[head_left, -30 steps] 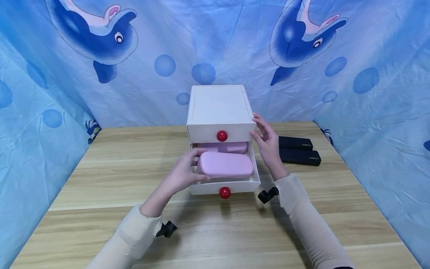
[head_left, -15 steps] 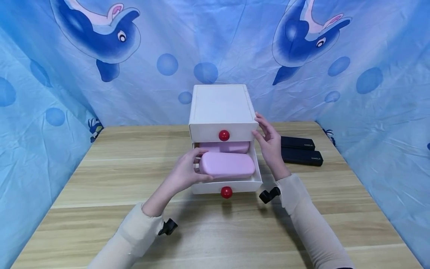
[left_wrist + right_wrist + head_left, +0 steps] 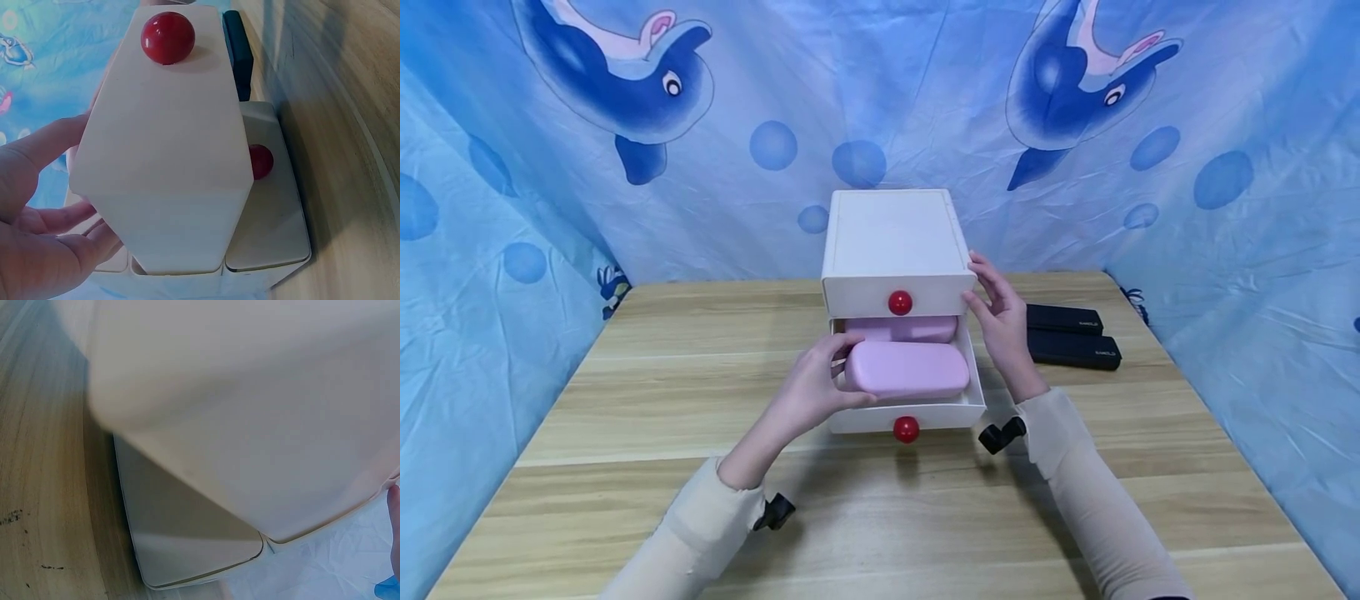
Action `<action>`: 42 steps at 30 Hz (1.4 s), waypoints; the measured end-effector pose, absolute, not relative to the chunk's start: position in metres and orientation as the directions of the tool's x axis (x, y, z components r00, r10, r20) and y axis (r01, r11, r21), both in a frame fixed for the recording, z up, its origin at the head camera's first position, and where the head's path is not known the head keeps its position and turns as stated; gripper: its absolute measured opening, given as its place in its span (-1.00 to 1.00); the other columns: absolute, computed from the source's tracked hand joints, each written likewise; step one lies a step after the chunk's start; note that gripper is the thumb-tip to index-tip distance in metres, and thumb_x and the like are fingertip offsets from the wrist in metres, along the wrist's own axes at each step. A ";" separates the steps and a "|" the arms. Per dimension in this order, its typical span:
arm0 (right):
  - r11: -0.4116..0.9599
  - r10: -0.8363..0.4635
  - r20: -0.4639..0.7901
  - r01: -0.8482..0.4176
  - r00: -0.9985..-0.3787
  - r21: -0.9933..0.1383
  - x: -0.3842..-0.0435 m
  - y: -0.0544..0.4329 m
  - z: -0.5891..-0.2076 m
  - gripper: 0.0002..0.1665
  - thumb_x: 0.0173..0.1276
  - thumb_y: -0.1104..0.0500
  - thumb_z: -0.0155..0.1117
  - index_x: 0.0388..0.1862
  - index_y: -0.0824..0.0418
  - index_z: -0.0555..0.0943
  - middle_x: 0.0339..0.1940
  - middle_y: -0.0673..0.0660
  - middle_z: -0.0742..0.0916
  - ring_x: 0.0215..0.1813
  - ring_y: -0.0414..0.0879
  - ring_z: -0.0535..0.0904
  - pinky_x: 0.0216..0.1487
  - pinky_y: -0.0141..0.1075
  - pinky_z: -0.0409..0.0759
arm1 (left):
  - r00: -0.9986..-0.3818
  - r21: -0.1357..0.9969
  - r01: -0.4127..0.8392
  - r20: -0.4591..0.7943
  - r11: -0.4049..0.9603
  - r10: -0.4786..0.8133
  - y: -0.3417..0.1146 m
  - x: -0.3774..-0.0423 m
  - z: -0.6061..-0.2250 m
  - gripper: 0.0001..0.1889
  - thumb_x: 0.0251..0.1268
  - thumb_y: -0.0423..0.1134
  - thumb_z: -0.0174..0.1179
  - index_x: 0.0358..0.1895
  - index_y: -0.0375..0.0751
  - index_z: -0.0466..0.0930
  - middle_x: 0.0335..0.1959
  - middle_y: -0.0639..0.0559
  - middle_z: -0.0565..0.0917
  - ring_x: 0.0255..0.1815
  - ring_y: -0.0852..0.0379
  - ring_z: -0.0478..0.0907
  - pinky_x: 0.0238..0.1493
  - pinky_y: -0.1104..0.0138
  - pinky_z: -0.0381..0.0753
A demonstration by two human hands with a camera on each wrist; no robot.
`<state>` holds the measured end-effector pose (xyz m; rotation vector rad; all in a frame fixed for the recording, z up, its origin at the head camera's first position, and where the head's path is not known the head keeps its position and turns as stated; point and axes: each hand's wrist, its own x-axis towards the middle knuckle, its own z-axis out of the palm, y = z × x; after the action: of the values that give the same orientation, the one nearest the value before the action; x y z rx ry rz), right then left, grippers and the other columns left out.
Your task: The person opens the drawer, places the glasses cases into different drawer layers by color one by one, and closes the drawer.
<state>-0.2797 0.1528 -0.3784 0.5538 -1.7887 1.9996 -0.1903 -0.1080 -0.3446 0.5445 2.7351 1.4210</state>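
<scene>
A white drawer unit with red knobs stands mid-table. Below its top front, one drawer is pulled out, holding two pink cases. My left hand grips the left end of the front pink case, thumb on its near side and fingers behind. The other pink case lies farther back, partly under the unit's top section. My right hand rests against the unit's upper right front edge. In the left wrist view the pulled drawer's front hides the case; the right wrist view shows mostly the drawer's side.
Two black cases, one behind the other, lie right of my right hand. A lower drawer is closed beneath the pulled one. A blue dolphin curtain hangs behind the wooden table.
The whole scene shifted slightly between the first and second frames. Both hands and the pink cases stay nearly in place.
</scene>
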 end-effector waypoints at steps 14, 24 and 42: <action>-0.109 0.031 0.545 -0.545 -0.838 -0.831 -0.281 0.153 -0.380 -0.54 0.40 0.38 0.14 0.27 0.43 0.43 0.46 0.15 0.43 0.46 -0.15 0.35 0.28 -0.47 0.50 | -0.917 0.749 0.375 0.210 0.547 0.340 -0.107 -0.189 -0.344 -0.17 -0.19 -0.41 0.54 0.28 -0.35 0.35 0.18 -0.25 0.51 0.19 -0.15 0.51 0.11 0.12 0.66; -0.106 0.031 0.547 -0.547 -0.836 -0.830 -0.281 0.153 -0.380 -0.52 0.40 0.39 0.14 0.28 0.45 0.41 0.46 0.15 0.43 0.46 -0.16 0.35 0.28 -0.47 0.50 | -0.912 0.745 0.393 0.239 0.539 0.335 -0.108 -0.190 -0.347 -0.05 -0.24 -0.43 0.57 0.33 -0.28 0.22 0.14 -0.28 0.56 0.18 -0.15 0.56 0.20 0.07 0.60; -0.111 0.029 0.552 -0.552 -0.833 -0.827 -0.282 0.154 -0.383 -0.53 0.40 0.37 0.15 0.28 0.36 0.45 0.46 0.11 0.43 0.46 -0.15 0.35 0.30 -0.46 0.49 | -0.925 0.858 0.289 0.137 0.424 0.355 -0.114 -0.195 -0.347 -0.23 -0.08 -0.41 0.49 0.29 -0.33 0.34 0.18 -0.32 0.54 0.26 -0.23 0.48 0.35 0.06 0.45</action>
<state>-0.2817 0.1543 -0.3829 0.5738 -1.7728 1.9997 -0.1945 -0.1141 -0.3466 0.5879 2.5950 1.5445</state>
